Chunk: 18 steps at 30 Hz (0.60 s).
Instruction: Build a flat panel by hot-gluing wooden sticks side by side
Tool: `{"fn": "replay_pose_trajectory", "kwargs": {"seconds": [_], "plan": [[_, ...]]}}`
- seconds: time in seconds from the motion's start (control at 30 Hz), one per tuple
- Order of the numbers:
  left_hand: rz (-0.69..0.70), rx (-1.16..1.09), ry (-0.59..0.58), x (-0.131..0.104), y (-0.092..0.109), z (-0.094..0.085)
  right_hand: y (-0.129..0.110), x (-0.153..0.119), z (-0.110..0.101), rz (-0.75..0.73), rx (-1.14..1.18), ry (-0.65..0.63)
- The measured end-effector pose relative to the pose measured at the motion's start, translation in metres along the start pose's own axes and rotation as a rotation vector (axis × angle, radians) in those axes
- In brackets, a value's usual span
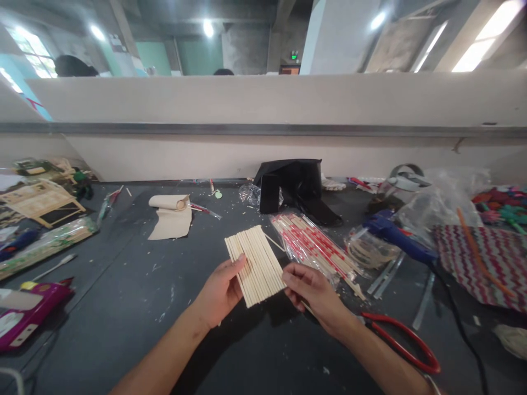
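A flat panel of pale wooden sticks (256, 267), laid side by side, is held up above the dark table between both hands. My left hand (222, 291) grips its left edge, thumb on the face and fingers behind. At the lower right corner, my right hand (307, 288) pinches the panel between thumb and fingers. A thin stick shows below the right hand; whether that hand holds it, I cannot tell. Just beyond lie packs of wooden chopsticks (310, 241) in clear wrappers with red print. Red-handled pliers (405, 337) rest beside my right forearm.
A blue glue gun (395, 238) with a black cable lies at right, near clear glue sticks (387, 274) and a zigzag cloth (480, 263). A black phone (269, 194) stands at the back. A partly rolled beige sheet (171, 216) and a magenta device (33, 312) are at left.
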<state>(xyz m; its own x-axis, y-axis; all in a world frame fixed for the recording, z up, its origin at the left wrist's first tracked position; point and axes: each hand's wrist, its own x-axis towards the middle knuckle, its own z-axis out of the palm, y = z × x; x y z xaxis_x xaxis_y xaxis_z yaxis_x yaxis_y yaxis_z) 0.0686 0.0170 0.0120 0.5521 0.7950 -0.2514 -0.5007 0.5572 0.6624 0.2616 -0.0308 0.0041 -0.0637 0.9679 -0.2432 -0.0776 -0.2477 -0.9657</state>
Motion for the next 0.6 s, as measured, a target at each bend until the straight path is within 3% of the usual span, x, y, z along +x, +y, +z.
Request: {"fn": "replay_pose_trajectory", "kwargs": {"seconds": [0.2, 0.3, 0.43, 0.6], "plan": [[-0.001, 0.024, -0.054, -0.002, 0.002, 0.005, -0.004, -0.004, 0.002, -0.089, -0.151, -0.004], [0.072, 0.054, -0.086, -0.003, 0.004, 0.008, -0.008, -0.008, 0.004, -0.326, -0.365, 0.066], [0.177, 0.143, -0.060, -0.001, 0.001, 0.008, -0.007, -0.013, 0.006, -0.681, -0.671, 0.254], [0.172, 0.108, 0.034, 0.001, -0.004, 0.004, -0.004, -0.014, 0.007, -0.916, -0.973, 0.446]]}}
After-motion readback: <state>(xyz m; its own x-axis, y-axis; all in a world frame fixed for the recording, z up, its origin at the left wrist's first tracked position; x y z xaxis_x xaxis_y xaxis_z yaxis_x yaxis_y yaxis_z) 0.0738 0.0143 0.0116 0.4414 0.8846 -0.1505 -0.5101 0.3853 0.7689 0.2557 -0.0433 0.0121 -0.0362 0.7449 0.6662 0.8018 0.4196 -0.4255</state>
